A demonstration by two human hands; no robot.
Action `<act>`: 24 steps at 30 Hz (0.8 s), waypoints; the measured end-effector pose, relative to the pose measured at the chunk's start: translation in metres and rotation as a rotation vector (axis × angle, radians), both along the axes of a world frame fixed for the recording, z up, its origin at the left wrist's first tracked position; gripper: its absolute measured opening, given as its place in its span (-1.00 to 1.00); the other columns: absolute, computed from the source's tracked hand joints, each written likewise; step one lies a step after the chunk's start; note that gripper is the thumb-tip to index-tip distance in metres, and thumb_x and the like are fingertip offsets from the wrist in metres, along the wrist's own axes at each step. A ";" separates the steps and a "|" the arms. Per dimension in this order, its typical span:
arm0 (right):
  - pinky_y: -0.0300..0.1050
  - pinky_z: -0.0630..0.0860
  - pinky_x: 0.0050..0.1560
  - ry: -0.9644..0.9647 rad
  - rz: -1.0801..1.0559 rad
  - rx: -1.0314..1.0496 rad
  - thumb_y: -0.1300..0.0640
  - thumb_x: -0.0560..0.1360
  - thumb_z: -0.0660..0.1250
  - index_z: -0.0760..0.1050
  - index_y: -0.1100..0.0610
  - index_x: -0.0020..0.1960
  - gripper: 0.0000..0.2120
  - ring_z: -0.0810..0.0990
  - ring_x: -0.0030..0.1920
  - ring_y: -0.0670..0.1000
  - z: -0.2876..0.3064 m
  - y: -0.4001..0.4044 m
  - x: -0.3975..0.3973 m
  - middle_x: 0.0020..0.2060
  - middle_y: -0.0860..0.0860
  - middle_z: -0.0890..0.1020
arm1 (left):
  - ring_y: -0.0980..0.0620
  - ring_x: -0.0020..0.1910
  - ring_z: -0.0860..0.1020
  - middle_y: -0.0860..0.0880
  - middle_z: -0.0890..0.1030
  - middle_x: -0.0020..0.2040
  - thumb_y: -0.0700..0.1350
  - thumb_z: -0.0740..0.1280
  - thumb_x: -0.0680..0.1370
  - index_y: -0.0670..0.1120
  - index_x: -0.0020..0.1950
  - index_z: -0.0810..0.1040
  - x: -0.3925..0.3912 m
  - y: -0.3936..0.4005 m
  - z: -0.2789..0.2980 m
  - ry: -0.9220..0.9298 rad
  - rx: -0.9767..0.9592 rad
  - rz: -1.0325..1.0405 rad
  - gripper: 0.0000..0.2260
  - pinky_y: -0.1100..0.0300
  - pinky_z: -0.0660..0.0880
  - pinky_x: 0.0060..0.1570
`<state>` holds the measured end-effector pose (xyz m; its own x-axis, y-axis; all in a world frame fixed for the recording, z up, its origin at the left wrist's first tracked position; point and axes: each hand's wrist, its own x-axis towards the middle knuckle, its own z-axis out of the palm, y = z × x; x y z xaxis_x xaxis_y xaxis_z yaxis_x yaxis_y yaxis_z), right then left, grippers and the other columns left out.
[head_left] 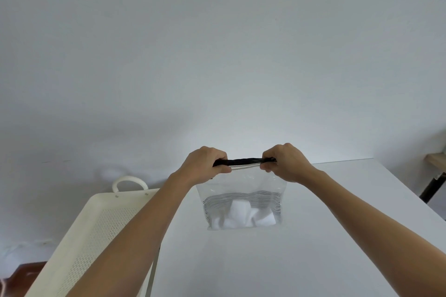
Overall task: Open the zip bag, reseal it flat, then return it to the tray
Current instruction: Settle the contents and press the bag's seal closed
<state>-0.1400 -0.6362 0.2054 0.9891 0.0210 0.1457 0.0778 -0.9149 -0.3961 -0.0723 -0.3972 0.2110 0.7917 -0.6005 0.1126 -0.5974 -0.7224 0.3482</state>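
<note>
A clear zip bag (241,188) with a black zip strip along its top stands upright on the white table (313,248), its bottom edge resting on the surface. White folded cloth and a striped fabric fill its lower half. My left hand (205,166) pinches the left end of the zip strip. My right hand (284,164) pinches the right end. Between the hands the strip is stretched level. The cream perforated tray (96,224) lies to the left, partly under my left forearm.
The tray has a looped handle (130,182) at its far end and overhangs the table's left side. A plain white wall rises behind. A wooden shelf with a black leg (434,181) stands at the far right.
</note>
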 end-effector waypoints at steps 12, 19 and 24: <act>-0.11 0.41 -0.22 0.290 0.044 0.313 0.11 0.36 0.48 0.63 0.09 -0.28 -0.93 0.48 -0.29 0.02 -0.059 -0.035 -0.010 -0.29 0.21 0.63 | 0.09 -0.37 0.49 0.02 0.63 -0.34 -0.15 0.48 0.39 -0.07 -0.20 0.64 -0.005 0.048 -0.066 0.335 -0.257 0.153 -0.95 0.24 0.36 -0.32; -0.03 0.50 0.01 0.279 -0.180 0.874 0.20 0.50 0.41 0.65 0.14 -0.04 -0.94 0.62 -0.09 0.07 -0.128 -0.035 -0.007 -0.10 0.16 0.69 | 0.13 -0.17 0.65 -0.05 0.69 -0.10 -0.28 0.48 0.43 -0.16 0.10 0.56 -0.014 0.052 -0.134 0.629 -0.788 0.423 -0.73 0.28 0.48 -0.12; -0.08 0.47 -0.05 0.332 -0.361 1.031 -0.14 0.47 0.40 0.58 0.02 0.02 -0.74 0.66 -0.02 0.04 -0.169 -0.024 0.007 0.00 0.09 0.71 | 0.23 0.01 0.59 0.05 0.62 0.06 -0.18 0.48 0.45 -0.10 0.15 0.55 -0.017 0.039 -0.192 0.750 -0.816 0.507 -0.70 0.43 0.45 -0.09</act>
<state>-0.1331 -0.6602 0.0365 0.9060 -0.2508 -0.3410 -0.3725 -0.0899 -0.9237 -0.0889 -0.3581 0.0194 0.9465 -0.1714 -0.2735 0.2331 -0.2232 0.9465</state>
